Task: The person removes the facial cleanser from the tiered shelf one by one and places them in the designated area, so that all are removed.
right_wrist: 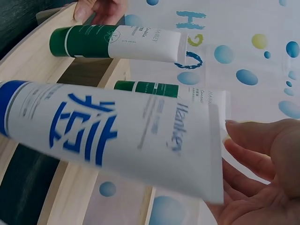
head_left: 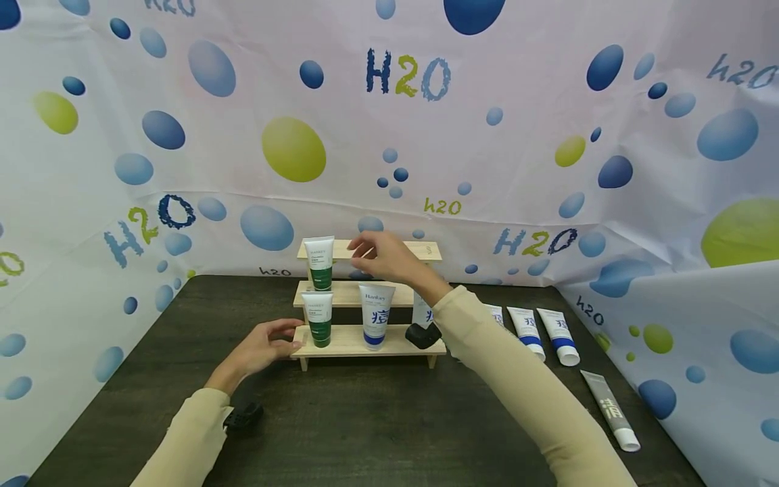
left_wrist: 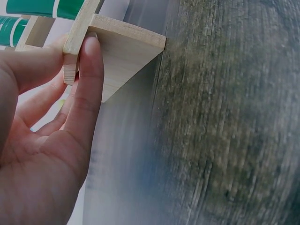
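Observation:
A wooden three-tier display stand (head_left: 356, 349) is on the dark table. My left hand (head_left: 262, 348) grips the left end of its lowest shelf, with the thumb above and a finger beneath the board (left_wrist: 71, 58). One green-and-white tube (head_left: 318, 318) stands upright on the bottom tier, and another green-and-white tube (head_left: 320, 262) stands on the middle tier. A white tube with blue lettering (head_left: 375, 314) stands on the bottom tier. Over the stand, to the right of the upper green tube, is my right hand (head_left: 389, 256), its fingers loosely bent with nothing between them.
Another white-and-blue tube (head_left: 421, 310) is partly hidden by my right wrist. Right of the stand, white-and-blue tubes (head_left: 558, 337) lie in a row, with a grey tube (head_left: 610, 410) nearer me. A patterned backdrop (head_left: 389, 149) rises behind the table.

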The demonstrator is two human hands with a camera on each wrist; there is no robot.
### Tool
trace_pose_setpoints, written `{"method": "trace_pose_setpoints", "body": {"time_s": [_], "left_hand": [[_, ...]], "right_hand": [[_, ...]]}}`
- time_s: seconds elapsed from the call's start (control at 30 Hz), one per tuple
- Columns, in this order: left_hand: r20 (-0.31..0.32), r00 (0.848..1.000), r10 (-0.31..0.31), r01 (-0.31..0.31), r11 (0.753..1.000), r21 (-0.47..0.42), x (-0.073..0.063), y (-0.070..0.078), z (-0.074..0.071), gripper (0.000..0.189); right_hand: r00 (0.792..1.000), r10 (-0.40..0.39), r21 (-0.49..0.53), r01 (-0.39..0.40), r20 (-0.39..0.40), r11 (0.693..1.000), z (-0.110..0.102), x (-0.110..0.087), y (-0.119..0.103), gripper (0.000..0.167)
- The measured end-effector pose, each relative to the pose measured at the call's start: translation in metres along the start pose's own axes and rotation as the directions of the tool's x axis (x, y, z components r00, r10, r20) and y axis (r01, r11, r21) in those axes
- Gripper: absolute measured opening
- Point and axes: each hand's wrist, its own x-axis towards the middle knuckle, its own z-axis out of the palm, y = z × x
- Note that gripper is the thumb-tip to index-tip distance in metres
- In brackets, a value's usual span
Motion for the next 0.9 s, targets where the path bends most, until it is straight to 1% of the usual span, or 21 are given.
{"method": "trace_pose_setpoints", "body": {"time_s": [0.1,0.3,0.43,0.67,0.8,0.9], "left_hand": [[0.005,1.000,0.000,0.000,1.000,-0.004,0.002,0.000,-0.001,0.060],[0.011,1.000,0.001,-0.001,1.000,0.010,0.005,-0.001,-0.003,0.060],[0.014,1.000,0.005,-0.005,1.000,0.019,0.007,-0.002,-0.005,0.060],[0.025,1.000,0.008,-0.008,1.000,0.004,0.009,-0.003,-0.008,0.061],[0.023,1.000,0.002,-0.002,1.000,0.005,0.009,-0.003,-0.009,0.061],[0.026,1.000,-0.003,0.003,1.000,0.002,0.009,-0.003,-0.008,0.061]], "right_hand": [[1.000,0.019,0.000,-0.019,-0.003,1.000,0.005,0.006,-0.002,0.030],[0.998,0.053,-0.038,-0.052,0.017,0.998,0.014,0.019,-0.005,0.032],[0.998,0.066,-0.036,-0.065,0.024,0.997,0.020,0.029,-0.007,0.034],[0.995,0.097,-0.046,-0.097,0.006,0.994,0.028,0.042,-0.010,0.040],[0.994,0.110,-0.015,-0.110,0.005,0.994,0.031,0.046,-0.011,0.042],[0.992,0.125,0.003,-0.125,0.003,0.992,0.034,0.049,-0.011,0.040]]}}
